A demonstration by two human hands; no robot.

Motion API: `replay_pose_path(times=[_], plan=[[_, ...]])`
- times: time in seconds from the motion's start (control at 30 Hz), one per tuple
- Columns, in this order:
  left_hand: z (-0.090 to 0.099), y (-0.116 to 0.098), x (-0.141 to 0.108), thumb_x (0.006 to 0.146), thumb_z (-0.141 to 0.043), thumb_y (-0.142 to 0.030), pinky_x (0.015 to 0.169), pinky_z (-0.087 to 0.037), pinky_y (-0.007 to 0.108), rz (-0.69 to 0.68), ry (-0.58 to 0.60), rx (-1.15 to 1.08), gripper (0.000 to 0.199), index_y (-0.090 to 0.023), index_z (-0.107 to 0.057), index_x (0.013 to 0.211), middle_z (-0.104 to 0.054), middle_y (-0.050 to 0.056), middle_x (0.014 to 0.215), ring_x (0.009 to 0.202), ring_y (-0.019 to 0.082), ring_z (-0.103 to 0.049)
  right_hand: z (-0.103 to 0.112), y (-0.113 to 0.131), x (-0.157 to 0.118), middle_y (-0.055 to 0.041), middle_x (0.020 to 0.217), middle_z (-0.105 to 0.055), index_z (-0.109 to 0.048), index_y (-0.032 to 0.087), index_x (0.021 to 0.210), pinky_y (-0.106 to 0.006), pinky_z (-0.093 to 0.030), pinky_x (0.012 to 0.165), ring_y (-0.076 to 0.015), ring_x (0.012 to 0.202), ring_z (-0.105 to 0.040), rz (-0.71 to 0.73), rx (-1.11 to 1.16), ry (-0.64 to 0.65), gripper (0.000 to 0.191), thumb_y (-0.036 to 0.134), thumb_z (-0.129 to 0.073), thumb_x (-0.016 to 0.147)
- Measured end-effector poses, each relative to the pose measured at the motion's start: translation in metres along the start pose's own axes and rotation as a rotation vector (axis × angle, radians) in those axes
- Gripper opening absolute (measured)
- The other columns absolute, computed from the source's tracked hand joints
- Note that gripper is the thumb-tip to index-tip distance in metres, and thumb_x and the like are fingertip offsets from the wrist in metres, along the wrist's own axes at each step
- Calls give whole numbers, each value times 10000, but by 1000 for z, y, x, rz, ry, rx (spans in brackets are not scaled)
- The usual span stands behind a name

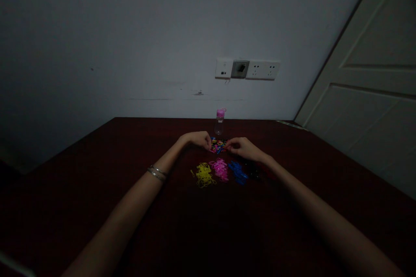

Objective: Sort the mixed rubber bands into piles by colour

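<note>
A pile of small mixed-colour rubber bands (218, 145) lies on the dark red table between my two hands. My left hand (202, 139) is closed at the pile's left edge, its fingertips pointing down by a pink bit; what they hold is too small to make out. At the right edge my right hand (242, 147) pinches with thumb and finger at an orange-red rubber band (225, 147). Nearer to me are sorted heaps: yellow bands (204, 175), pink bands (220, 169) and blue bands (238, 172). A dark heap (252, 170), partly lost in shadow, lies beside the blue one.
Behind the mixed pile stands a clear bottle (219, 126) with a pink cap. The table (146, 132) meets a pale wall (146, 52) carrying sockets and a switch (247, 69). A white panelled door (367, 69) is on the right. The light is dim.
</note>
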State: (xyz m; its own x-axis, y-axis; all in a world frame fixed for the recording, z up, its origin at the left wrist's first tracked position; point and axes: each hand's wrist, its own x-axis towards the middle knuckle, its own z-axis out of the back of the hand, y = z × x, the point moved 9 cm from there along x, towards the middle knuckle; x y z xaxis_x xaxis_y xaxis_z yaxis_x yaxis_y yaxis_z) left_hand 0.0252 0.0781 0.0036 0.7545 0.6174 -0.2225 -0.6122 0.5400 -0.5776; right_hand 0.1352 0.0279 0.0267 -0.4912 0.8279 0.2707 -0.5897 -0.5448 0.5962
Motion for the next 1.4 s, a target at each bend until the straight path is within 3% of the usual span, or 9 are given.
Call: replay_pose_path(times=[0.23, 0.37, 0.47, 0.57, 0.87, 1.07, 1.2, 1.4], plan=[[-28, -40, -4, 573, -667, -205, 465, -278, 190, -107, 231, -149, 157, -138, -683, 714, -549, -27, 506, 471, 66, -418, 0, 6, -1, -53, 811, -663, -657, 130, 853, -263, -457, 684, -141, 718, -589, -8, 11, 6, 230, 114, -494, 692], [-32, -26, 0, 545, -683, -185, 465, -290, 190, -6, 233, -40, 119, -139, -672, 655, -555, -25, 499, 476, 72, -430, 0, 6, -2, -55, 809, -660, -657, 124, 853, -257, -454, 679, -141, 724, -588, -7, 12, 13, 231, 115, -496, 687], [-42, -9, 0, 505, -708, -183, 460, -299, 194, 107, 318, 65, 134, -130, -654, 616, -537, -26, 481, 475, 79, -430, -4, 6, -2, -58, 794, -656, -661, 113, 853, -254, -452, 660, -140, 703, -582, -12, 7, 48, 234, 121, -500, 683], [-49, -5, 2, 484, -730, -228, 467, -313, 204, 125, 369, 107, 185, -126, -648, 615, -527, -25, 481, 478, 86, -429, -6, 7, -2, -56, 779, -655, -662, 112, 858, -253, -452, 653, -139, 692, -581, -27, 19, 67, 243, 124, -495, 682], [-51, -10, 7, 521, -686, -186, 477, -313, 194, 86, 312, 77, 127, -128, -649, 627, -548, -26, 502, 495, 80, -440, 1, -9, -2, -34, 769, -644, -654, 135, 863, -246, -434, 660, -134, 692, -571, -11, -74, 16, 243, 122, -479, 696], [-39, -19, 7, 579, -613, -156, 469, -299, 184, -5, 224, -37, 125, -120, -668, 686, -560, -21, 523, 491, 73, -450, -5, -20, -1, -52, 852, -640, -635, 142, 900, -264, -431, 719, -147, 763, -569, 16, -123, -60, 235, 118, -500, 709], [-17, -12, 6, 590, -612, -203, 451, -275, 185, -19, 70, -127, 163, -110, -675, 708, -527, -27, 492, 454, 63, -417, -16, -15, 2, -66, 943, -624, -598, 155, 1021, -279, -423, 773, -155, 838, -562, 54, -114, -75, 322, 100, -518, 714], [7, 19, 9, 621, -561, -242, 436, -261, 189, 25, -152, -171, 198, -86, -661, 689, -505, -16, 480, 446, 62, -400, -23, -14, 3, -62, 924, -612, -564, 178, 1098, -296, -402, 793, -170, 869, -535, 38, -238, -80, 380, 100, -511, 730]])
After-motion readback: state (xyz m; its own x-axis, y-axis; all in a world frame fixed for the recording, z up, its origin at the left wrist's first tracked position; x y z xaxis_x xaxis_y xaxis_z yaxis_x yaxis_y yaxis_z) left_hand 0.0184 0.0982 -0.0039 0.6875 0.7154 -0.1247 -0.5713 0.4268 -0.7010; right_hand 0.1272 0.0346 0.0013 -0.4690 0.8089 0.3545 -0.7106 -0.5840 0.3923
